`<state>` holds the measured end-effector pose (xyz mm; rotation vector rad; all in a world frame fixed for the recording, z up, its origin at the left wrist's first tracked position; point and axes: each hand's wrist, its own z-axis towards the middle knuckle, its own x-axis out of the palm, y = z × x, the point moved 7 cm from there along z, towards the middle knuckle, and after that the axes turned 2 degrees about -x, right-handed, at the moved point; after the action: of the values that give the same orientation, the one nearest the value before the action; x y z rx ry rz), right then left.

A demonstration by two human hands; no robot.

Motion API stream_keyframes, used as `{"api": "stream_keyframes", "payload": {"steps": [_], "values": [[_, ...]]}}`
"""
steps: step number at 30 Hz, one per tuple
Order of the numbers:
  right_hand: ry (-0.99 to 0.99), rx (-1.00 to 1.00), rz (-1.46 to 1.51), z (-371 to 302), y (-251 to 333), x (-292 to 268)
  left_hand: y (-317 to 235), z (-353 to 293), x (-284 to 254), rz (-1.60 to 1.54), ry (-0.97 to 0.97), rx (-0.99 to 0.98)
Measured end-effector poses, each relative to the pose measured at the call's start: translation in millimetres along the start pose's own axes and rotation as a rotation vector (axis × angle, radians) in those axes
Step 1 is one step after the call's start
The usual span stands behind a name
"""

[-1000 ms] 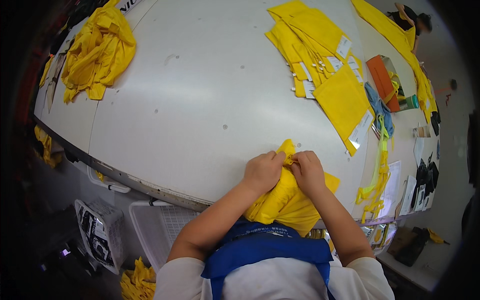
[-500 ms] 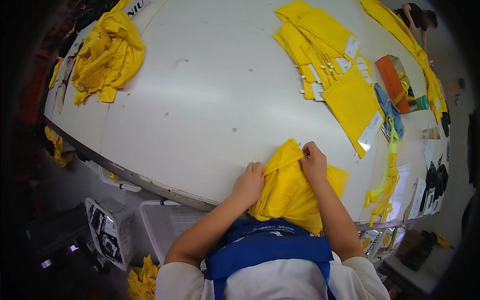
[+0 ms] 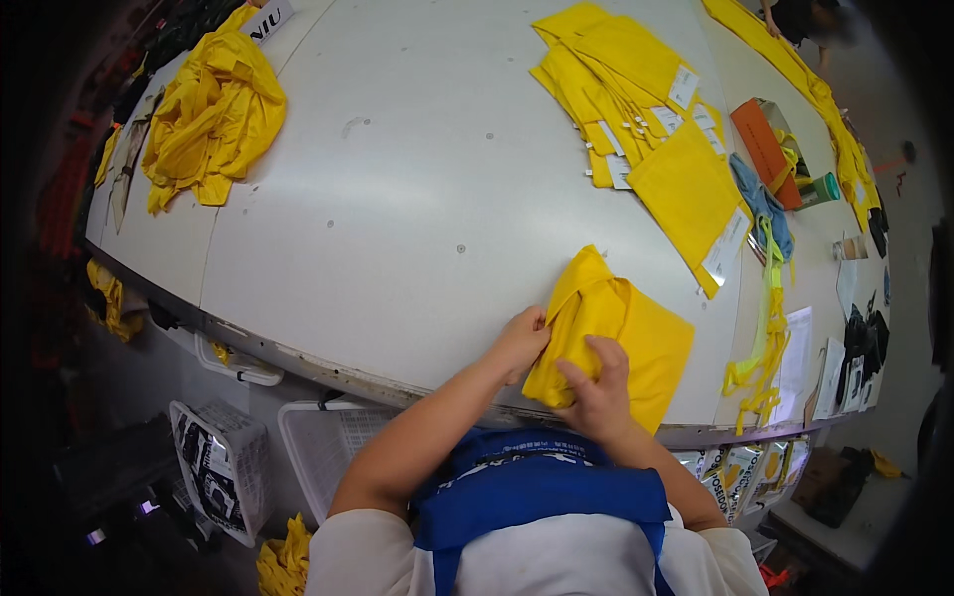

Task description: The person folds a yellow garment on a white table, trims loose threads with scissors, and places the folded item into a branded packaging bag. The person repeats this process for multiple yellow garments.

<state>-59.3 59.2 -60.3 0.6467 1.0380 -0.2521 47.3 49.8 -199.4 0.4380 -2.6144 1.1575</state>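
Observation:
A folded bundle of yellow fabric (image 3: 586,315) lies at the table's near edge, in front of my body. It sits partly under the turned-over corner of a flat yellow piece (image 3: 664,348), which looks like a pouch. My left hand (image 3: 524,343) is closed on the bundle's left edge, fingertips pinching the cloth. At the near side, my right hand (image 3: 599,389) grips the folded cloth, with thumb and fingers on top of it. Further right lies a stack of flat yellow pouches (image 3: 686,184) with white tags.
A crumpled yellow heap (image 3: 217,114) lies at the far left. To the right are an orange box (image 3: 765,139), blue cloth (image 3: 763,209), yellow straps (image 3: 767,348) and a cup (image 3: 850,248). White baskets (image 3: 343,437) hang below the table edge. A person (image 3: 795,20) is at the far right.
My right hand has come down from the bundle's far right side to its near side. The bundle lies flatter, with the yellow piece spread out to its right. My left hand still pinches the left edge.

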Motion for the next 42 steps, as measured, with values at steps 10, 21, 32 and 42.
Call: {"api": "stream_keyframes", "payload": {"steps": [10, 21, 32, 42], "values": [[0.027, 0.255, 0.217, 14, -34, -4, -15, -36, 5, 0.281, 0.061, -0.122], [-0.024, 0.394, 0.514, 10, -57, -2, -27, -50, 7, 0.918, -0.165, 0.457], [0.204, 0.086, 0.073, 17, -16, 1, -36, -72, 11, 1.126, 0.1, 0.507], [0.475, 0.387, 0.834, 8, -41, 59, -34, -71, -10, 0.98, 0.141, 0.631]]}}
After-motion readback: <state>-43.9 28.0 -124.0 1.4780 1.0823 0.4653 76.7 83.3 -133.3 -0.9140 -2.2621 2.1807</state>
